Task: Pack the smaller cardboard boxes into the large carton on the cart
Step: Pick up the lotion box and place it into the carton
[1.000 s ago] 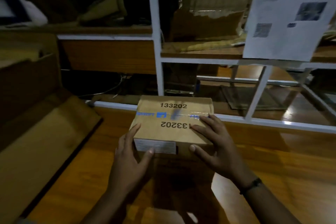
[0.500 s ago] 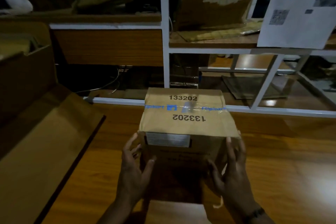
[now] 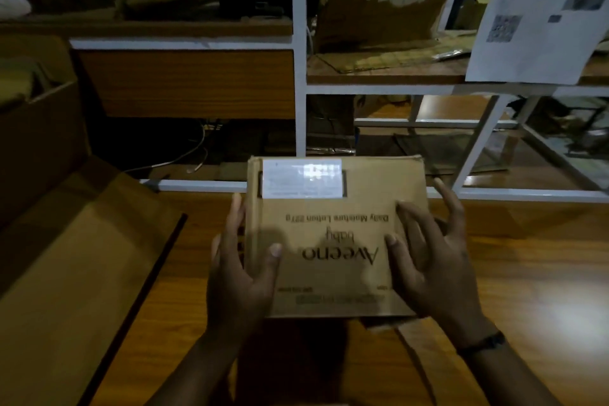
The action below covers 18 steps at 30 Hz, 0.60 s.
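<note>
The carton [image 3: 66, 257] lay open at far left, its flap sloping beside the table [image 3: 527, 273]. The left hand [image 3: 240, 270], the nearer one to the carton, clamped the left side of the box [image 3: 329, 241], thumb on its face and fingers along the edge. The box sat over the table, right of the carton, with its printed face upward. The right hand [image 3: 428, 260] pressed splayed fingers on its right edge

Glossy wooden tabletop [image 3: 527, 273], spreading below and either side of the fingers [image 3: 235, 214]. Cardboard flap [image 3: 82, 257] lies on it left of the left hand [image 3: 240, 277]; white rail [image 3: 197, 185] borders it beyond the fingertips.
</note>
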Motion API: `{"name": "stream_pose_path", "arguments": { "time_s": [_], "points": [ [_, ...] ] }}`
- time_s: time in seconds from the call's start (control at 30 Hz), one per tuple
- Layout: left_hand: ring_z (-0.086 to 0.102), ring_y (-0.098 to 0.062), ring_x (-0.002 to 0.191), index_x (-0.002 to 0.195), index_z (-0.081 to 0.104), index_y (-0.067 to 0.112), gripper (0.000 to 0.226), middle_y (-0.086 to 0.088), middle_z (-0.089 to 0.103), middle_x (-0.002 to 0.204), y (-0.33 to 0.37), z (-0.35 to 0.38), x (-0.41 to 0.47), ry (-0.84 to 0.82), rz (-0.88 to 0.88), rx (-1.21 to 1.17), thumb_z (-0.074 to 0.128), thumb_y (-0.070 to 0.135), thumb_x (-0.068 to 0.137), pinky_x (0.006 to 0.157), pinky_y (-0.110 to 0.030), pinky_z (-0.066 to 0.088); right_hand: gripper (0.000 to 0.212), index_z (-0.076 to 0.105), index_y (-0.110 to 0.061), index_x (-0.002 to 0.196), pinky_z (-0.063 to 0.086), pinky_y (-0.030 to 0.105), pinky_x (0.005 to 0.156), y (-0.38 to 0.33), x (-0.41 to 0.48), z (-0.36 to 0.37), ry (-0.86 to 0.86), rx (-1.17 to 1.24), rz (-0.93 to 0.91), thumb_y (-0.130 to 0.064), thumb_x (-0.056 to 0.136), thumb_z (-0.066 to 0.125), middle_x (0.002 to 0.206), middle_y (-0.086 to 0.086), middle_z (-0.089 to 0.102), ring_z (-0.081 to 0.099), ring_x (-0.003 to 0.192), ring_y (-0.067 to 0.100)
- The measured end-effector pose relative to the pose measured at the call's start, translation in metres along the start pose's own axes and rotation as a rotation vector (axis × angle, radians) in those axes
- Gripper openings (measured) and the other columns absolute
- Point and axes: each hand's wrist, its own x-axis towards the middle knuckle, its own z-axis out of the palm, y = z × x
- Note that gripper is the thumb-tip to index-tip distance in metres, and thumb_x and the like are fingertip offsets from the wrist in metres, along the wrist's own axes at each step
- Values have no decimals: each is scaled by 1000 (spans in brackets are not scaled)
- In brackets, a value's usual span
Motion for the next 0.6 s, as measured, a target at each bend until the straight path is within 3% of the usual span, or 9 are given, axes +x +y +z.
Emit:
{"name": "stream_pose_path", "arguments": {
  "time_s": [0.1,0.2,0.37,0.47,0.53,0.6],
  "points": [
    [53,-15,129,156,25,55,77,13,51,144,-7,1,16,-40,-29,35,69,41,95,77,-36,59,38,62,-19,126,41,11,79,-3,12,-2,-31,-57,13,-31,92,73,160,2,26,43,126,11],
    [62,-9,113,149,45,44,55,6,55,144,-17,10,26,-142,-72,44,64,38,98,62,-20,58,41,63,-22,128,38,9,74,6,17,3,-124,-55,118,-39,92,70,139,-3,39,50,118,13],
    [63,-9,117,146,52,33,50,8,55,144,-22,19,14,-167,-150,-145,58,46,98,71,-20,61,45,67,-20,128,50,9,76,19,10,8,-173,89,136,-51,96,61,136,-11,46,47,118,-3],
    [64,4,112,149,44,36,55,35,58,128,-21,19,-3,-111,-202,-227,57,43,96,74,-16,58,56,61,-20,137,54,15,89,20,-17,13,-135,285,141,-58,97,49,151,-10,42,43,136,0],
    [57,17,114,154,34,36,63,53,51,122,-24,20,-14,-108,-205,-243,54,48,96,78,-10,55,63,50,-21,146,49,7,89,19,-40,18,-107,312,121,-63,100,39,163,-4,28,34,143,-3],
    [55,16,119,160,28,34,76,54,48,125,-25,21,-19,-88,-193,-235,50,66,95,79,-10,54,68,39,-20,152,43,-1,86,17,-59,26,-80,272,103,-65,101,35,170,2,13,22,147,-8]
  ]
}}
